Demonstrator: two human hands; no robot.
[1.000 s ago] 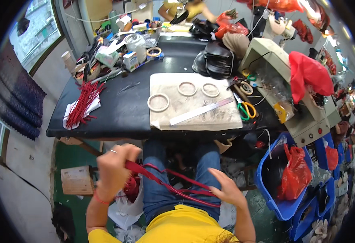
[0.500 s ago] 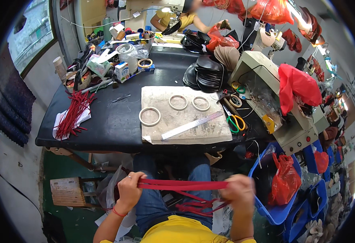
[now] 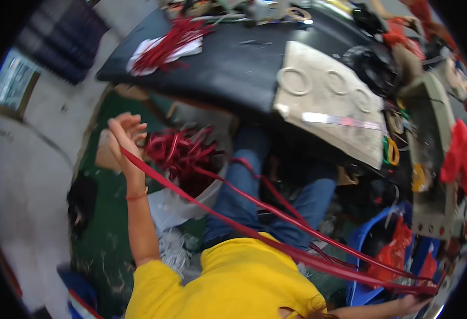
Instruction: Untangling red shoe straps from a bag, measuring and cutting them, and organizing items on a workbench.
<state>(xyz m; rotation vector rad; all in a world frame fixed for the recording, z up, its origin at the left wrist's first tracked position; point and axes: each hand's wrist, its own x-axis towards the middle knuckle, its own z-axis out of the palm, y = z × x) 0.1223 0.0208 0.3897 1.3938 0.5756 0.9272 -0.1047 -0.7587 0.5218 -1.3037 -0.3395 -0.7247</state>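
We've got long red strips (image 3: 318,260) slanting across our body. Right hand (image 3: 414,303), blurred at the view's edge, is closed on their far end. Left hand (image 3: 129,139) raised, fingers spread, one strip touching it. Red pile (image 3: 183,151) below the tabletop (image 3: 228,69), which carries rings (image 3: 297,93), ruler (image 3: 340,121).

A black-topped table (image 3: 220,64) stands beyond the left hand (image 3: 129,139); green floor (image 3: 117,239) spreads beneath the hand, a pale wall (image 3: 47,170) and window (image 3: 11,85) to its left.
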